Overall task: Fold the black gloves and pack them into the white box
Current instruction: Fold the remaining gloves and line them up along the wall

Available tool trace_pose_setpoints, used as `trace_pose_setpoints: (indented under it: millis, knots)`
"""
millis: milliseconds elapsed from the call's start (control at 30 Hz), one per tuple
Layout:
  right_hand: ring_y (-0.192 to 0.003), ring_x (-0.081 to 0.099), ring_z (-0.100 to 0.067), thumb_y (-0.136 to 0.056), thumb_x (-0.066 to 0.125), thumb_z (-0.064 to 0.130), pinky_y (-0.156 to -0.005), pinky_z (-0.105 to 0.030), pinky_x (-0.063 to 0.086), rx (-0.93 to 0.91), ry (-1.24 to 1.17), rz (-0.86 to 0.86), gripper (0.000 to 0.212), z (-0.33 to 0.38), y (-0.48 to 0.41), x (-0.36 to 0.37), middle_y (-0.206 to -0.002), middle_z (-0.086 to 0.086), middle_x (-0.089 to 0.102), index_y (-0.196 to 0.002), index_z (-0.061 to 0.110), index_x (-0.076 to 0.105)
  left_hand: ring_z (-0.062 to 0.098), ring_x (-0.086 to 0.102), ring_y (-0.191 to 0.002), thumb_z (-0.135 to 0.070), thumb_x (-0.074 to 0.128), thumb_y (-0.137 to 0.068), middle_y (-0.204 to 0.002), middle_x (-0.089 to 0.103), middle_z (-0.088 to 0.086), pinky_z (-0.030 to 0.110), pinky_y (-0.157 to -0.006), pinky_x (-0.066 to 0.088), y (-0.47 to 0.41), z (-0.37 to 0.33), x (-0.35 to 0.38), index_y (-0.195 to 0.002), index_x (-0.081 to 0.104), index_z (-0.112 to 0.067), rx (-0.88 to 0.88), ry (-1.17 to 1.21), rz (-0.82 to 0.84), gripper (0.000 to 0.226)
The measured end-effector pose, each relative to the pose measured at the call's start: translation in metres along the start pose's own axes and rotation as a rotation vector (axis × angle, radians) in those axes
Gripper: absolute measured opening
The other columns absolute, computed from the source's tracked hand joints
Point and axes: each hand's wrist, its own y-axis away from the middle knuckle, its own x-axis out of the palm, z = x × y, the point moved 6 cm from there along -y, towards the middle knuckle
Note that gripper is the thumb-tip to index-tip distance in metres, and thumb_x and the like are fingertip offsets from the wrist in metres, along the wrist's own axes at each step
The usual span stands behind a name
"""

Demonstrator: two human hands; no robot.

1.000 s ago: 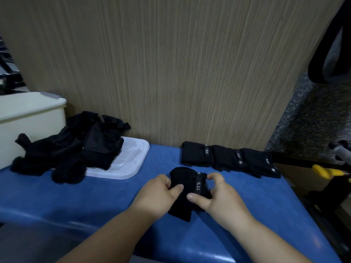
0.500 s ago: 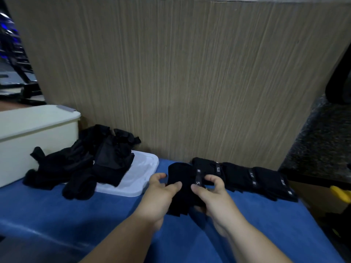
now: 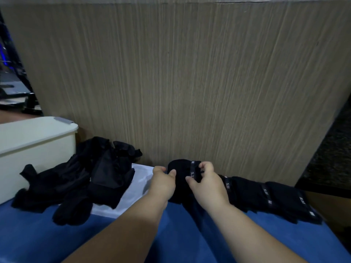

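Both hands hold one folded black glove (image 3: 182,173) with a white-lettered strap, near the wooden panel. My left hand (image 3: 164,184) grips its left side, thumb on top. My right hand (image 3: 206,182) pinches its right side at the strap. To the right, a row of folded black gloves (image 3: 266,198) lies on the blue table (image 3: 47,242). At the left, a heap of unfolded black gloves (image 3: 85,179) rests partly on a white lid (image 3: 136,185). The white box (image 3: 34,147) stands at the far left.
A tall wood-grain panel (image 3: 190,82) closes off the back of the table. The table's right edge drops to a dark speckled floor (image 3: 330,150). Dark equipment (image 3: 13,88) shows behind the white box at the upper left.
Both hands have carried the folded glove away from me, from mid-table to the left end of the folded row. The camera has tilted up.
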Motion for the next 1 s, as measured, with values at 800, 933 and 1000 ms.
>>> trace_pose_setpoints:
  millis: [800, 933, 1000]
  knots:
    - [-0.147, -0.003, -0.011, -0.102, 0.014, 0.045, -0.118, -0.043, -0.006, -0.212, 0.55, 0.176, 0.052, -0.035, -0.014, 0.029, -0.16, 0.011, 0.009, -0.152, 0.029, 0.015, 0.012, 0.019, -0.144, -0.028, 0.028, -0.104, -0.151, 0.036, -0.006, 0.026, -0.114, 0.017, -0.013, 0.002, 0.047, -0.143, 0.038, -0.021, 0.647, -0.979, 0.165, 0.041]
    - [-0.147, -0.006, -0.013, -0.102, 0.012, 0.044, -0.118, -0.046, -0.009, -0.202, 0.595, 0.199, 0.053, -0.038, -0.014, 0.031, -0.161, 0.011, 0.003, -0.153, 0.029, 0.008, 0.01, 0.004, -0.147, -0.037, 0.021, -0.104, -0.159, 0.016, -0.01, 0.033, -0.12, 0.007, -0.023, 0.018, 0.047, -0.151, 0.021, -0.027, 0.58, -1.069, 0.21, 0.048]
    - [-0.147, -0.007, -0.014, -0.102, 0.012, 0.043, -0.118, -0.046, -0.01, -0.201, 0.602, 0.195, 0.053, -0.038, -0.013, 0.031, -0.161, 0.01, 0.002, -0.153, 0.028, 0.007, 0.01, 0.004, -0.147, -0.037, 0.022, -0.104, -0.159, 0.015, -0.011, 0.033, -0.119, 0.006, -0.026, 0.02, 0.046, -0.151, 0.019, -0.028, 0.589, -1.1, 0.204, 0.048]
